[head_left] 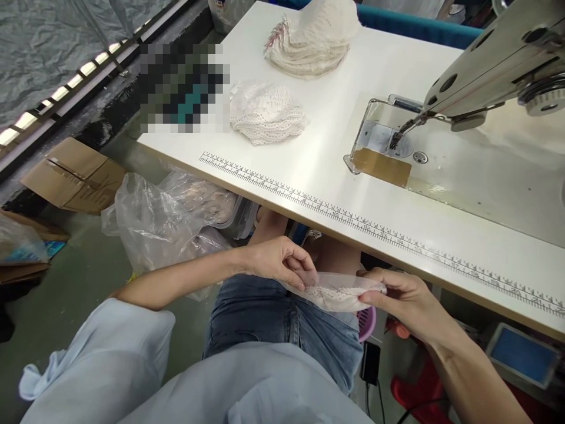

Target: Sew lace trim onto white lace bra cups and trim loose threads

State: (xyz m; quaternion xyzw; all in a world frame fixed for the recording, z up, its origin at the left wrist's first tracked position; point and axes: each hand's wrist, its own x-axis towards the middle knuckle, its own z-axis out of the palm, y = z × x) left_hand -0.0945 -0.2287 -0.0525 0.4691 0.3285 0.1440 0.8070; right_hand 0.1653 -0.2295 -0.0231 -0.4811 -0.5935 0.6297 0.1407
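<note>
Between my two hands, above my lap and in front of the table edge, stretches a sheer white piece of lace fabric [338, 291] with an eyelet-patterned band. My left hand [289, 262] pinches its left end between thumb and fingers. The right end is gripped by my right hand [392, 294], thumb below and fingers above. On the white sewing table [326, 147] lie a stack of white scalloped lace pieces [268, 115] and, farther back, a larger cream fabric stack [313, 41] with reddish threads on its left edge.
A sewing machine [489, 65] stands at the table's right, its needle over a metal plate [384, 138]. A printed ruler [304, 200] runs along the front edge. Clear plastic bags [150, 218] and a cardboard box [75, 175] sit on the floor at left.
</note>
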